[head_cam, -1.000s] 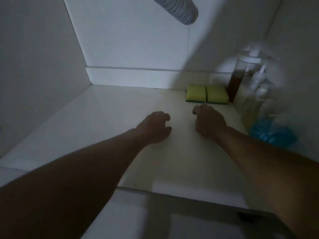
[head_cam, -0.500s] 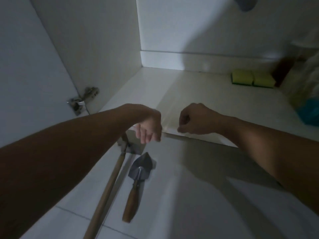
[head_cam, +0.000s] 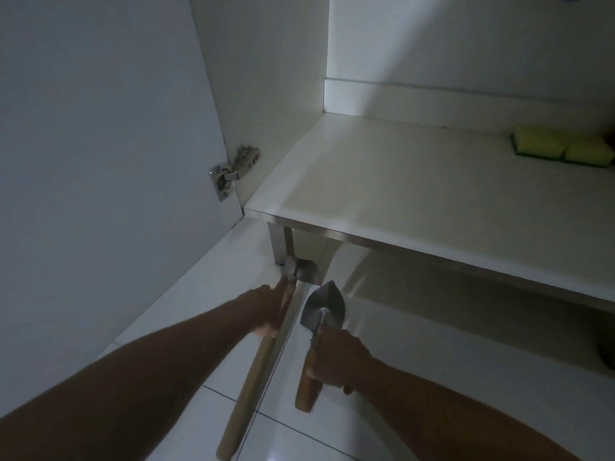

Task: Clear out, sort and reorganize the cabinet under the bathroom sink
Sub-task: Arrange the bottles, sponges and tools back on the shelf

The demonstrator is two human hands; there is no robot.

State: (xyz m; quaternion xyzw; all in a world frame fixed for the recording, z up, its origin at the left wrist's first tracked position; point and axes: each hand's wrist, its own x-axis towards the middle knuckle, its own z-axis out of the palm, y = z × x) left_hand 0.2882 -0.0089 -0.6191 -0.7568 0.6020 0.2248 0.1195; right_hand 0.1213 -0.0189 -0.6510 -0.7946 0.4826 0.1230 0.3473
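Observation:
A long-handled hammer [head_cam: 246, 390] lies on the white floor tiles in front of the cabinet, its metal head near the cabinet's leg. My left hand [head_cam: 266, 311] grips its wooden handle just below the head. To its right lies a small garden trowel [head_cam: 324, 304] with a grey blade and a wooden handle. My right hand [head_cam: 339, 359] grips that handle. The cabinet shelf [head_cam: 382, 181] above holds two yellow sponges [head_cam: 562, 149] at the back right.
The cabinet door [head_cam: 100, 144] stands open at the left, with a metal hinge [head_cam: 233, 174] on its edge. A steel leg [head_cam: 288, 242] carries the shelf's front left corner. White floor tiles [head_cam: 432, 361] stretch under and before the cabinet.
Both hands came out of the cabinet and dropped to the floor. The left now grips the hammer handle and the right grips the trowel handle. The view swung left and down.

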